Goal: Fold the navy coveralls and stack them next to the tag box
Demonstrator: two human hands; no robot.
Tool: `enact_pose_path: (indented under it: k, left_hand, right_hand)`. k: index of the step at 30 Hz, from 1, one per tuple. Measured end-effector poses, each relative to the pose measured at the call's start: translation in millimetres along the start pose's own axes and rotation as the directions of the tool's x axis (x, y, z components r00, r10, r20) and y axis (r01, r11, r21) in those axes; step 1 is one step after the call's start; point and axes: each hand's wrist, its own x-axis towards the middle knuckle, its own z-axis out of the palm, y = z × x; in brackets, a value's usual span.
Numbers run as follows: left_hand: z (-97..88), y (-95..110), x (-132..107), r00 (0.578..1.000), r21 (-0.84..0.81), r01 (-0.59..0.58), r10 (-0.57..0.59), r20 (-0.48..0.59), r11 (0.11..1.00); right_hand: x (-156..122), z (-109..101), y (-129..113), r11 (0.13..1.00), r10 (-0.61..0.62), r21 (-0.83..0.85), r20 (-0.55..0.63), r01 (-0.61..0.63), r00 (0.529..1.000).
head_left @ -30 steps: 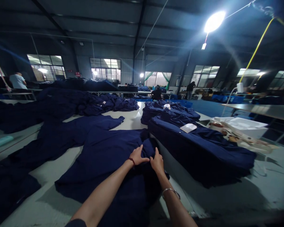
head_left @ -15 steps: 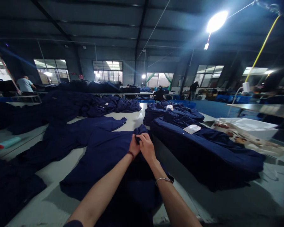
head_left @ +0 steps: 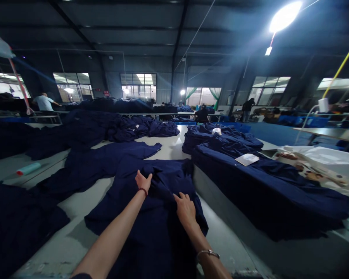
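Hands [head_left: 143, 181] have parted over navy garment [head_left: 159, 232].

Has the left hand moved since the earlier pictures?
Yes: the left hand has moved left, away from the white packet on the navy garment pile.

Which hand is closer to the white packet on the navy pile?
The right hand is nearer, below and left of the white packet in this view. The left hand is farther, further left across the navy garment.
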Motion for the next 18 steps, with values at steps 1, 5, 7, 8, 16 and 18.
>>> enact_pose_path:
  k: [1,5,7,8,16,18]
  left_hand:
    - [-0.7,2.1,-1.3,0.999,0.057,-0.024,0.025,-0.026,0.998]
    - [-1.1,12.1,-6.0,0.992,0.194,-0.122,0.114,0.053,0.973]
    - [-0.9,12.9,-7.4,0.984,0.225,-0.154,0.129,0.120,0.962]
    - [-1.0,12.2,-7.8,0.983,0.233,-0.156,0.128,0.132,0.960]
    - [-9.1,5.4,-7.9,0.986,0.294,-0.117,0.076,0.147,0.949]
    - [-10.8,7.1,-7.8,0.973,0.288,-0.171,0.115,0.198,0.942]
  right_hand:
    - [-2.6,-1.2,1.2,1.000,-0.004,-0.019,-0.002,0.004,1.000]
    - [-12.6,-12.0,15.2,0.996,0.031,-0.083,-0.007,-0.031,1.000]
    - [-18.7,-16.6,29.1,0.990,0.083,-0.112,-0.011,-0.083,0.997]
    - [-21.7,-18.1,36.6,0.985,0.118,-0.123,-0.012,-0.118,0.993]
    - [-20.2,-20.5,46.7,0.994,0.108,-0.031,0.030,-0.107,0.994]
    - [-13.2,-19.6,36.3,0.997,0.022,0.069,0.007,-0.022,1.000]
